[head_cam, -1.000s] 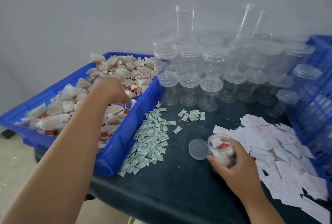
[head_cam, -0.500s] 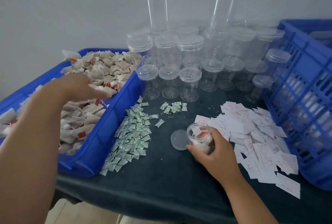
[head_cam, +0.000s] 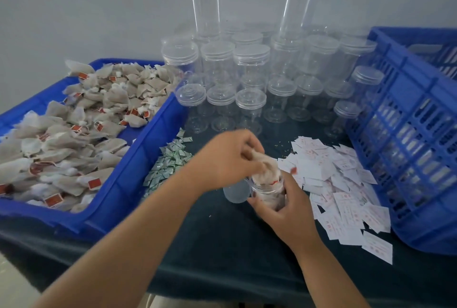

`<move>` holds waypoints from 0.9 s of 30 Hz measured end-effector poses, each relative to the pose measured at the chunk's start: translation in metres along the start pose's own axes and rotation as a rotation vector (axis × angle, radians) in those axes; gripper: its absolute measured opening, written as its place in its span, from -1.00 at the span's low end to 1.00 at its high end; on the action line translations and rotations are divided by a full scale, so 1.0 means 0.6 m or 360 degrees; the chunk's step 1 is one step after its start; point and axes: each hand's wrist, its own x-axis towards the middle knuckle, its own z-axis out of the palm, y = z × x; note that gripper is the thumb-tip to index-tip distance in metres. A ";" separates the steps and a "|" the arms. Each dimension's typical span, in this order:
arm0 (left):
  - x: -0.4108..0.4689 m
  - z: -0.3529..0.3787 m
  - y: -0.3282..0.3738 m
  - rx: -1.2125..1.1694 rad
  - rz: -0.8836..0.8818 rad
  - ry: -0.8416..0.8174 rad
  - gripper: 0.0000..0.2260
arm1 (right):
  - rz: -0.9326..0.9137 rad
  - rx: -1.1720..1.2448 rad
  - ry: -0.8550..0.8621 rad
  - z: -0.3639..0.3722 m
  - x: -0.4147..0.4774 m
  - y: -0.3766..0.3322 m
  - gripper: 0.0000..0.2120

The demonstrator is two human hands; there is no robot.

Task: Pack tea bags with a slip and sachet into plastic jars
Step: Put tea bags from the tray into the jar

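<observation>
Clear plastic forms the open jar [head_cam: 268, 191], which stands on the dark tabletop [head_cam: 222, 246] near the front middle. The right hand [head_cam: 289, 211] grips the jar from the near side, its fingers curled round the wall. Some pale tea bags already sit inside it, though they are too blurred to count. The left hand [head_cam: 227, 157] hangs just over the jar's mouth, its fingers pinching a small bunch of tea bags [head_cam: 265, 163] whose lower end meets the rim. A loose lid [head_cam: 235, 191] lies flat just left of the jar; I cannot tell whether the two touch. On the left a blue tray [head_cam: 118, 184] holds a heap of red-tagged bags [head_cam: 74, 134]. Green-and-white sachets [head_cam: 170, 162] lie scattered between the tray and the jar. White slips [head_cam: 346, 184] spread out on the jar's right, reaching the blue crate [head_cam: 408, 134]. Behind the hands stand rows of lidded empty jars [head_cam: 249, 100], and two tall clear tubes [head_cam: 205, 8] rise by the wall
</observation>
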 end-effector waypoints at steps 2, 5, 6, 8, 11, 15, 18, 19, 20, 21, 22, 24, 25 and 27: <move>0.008 0.036 -0.008 0.0145 0.0025 0.0074 -0.84 | -0.0007 0.0045 0.0015 -0.001 -0.001 -0.001 -0.57; 0.004 0.045 -0.013 0.0336 0.0156 0.0193 -0.85 | -0.0028 0.0023 0.0012 0.002 0.002 -0.004 -0.57; 0.001 0.044 -0.013 0.0350 0.0204 0.0150 -0.92 | -0.0038 0.0004 0.0020 0.003 0.003 -0.004 -0.58; -0.002 0.045 -0.013 0.0530 0.0293 -0.0058 -0.84 | -0.0042 -0.0001 0.0012 0.004 0.004 -0.002 -0.55; -0.006 0.045 -0.012 0.0888 0.0271 -0.0447 -0.71 | -0.0095 -0.0157 -0.0079 0.005 0.000 0.005 -0.48; -0.011 0.006 -0.017 0.0586 0.0271 -0.0589 -0.80 | -0.0119 -0.0157 -0.0120 0.009 0.001 0.007 -0.46; 0.005 -0.028 -0.055 0.0081 0.0186 0.0120 -0.93 | -0.0063 -0.0075 -0.0030 0.009 0.003 0.012 -0.46; 0.014 -0.034 -0.076 0.0073 0.0053 0.0387 -0.95 | -0.0039 -0.0055 0.0004 0.008 0.003 0.014 -0.44; 0.024 -0.036 -0.098 0.0208 -0.0116 0.0536 -0.94 | -0.0021 -0.0033 0.0030 0.008 0.002 0.014 -0.43; 0.033 -0.035 -0.122 0.0431 -0.0280 0.0547 -0.92 | -0.0012 -0.0016 0.0049 0.007 0.002 0.015 -0.43; 0.042 -0.027 -0.147 0.0633 -0.0398 0.0480 -0.89 | -0.0002 -0.0006 0.0057 0.006 0.002 0.015 -0.44; 0.053 -0.002 -0.189 0.0840 -0.0509 0.0354 -0.79 | 0.0019 -0.0008 0.0050 0.006 0.004 0.016 -0.44; 0.055 0.011 -0.203 0.0854 -0.0512 0.0343 -0.75 | 0.0025 -0.0010 0.0045 0.007 0.005 0.016 -0.44; 0.058 0.030 -0.224 0.0816 -0.0466 0.0445 -0.75 | 0.0036 -0.0003 0.0039 0.009 0.006 0.017 -0.44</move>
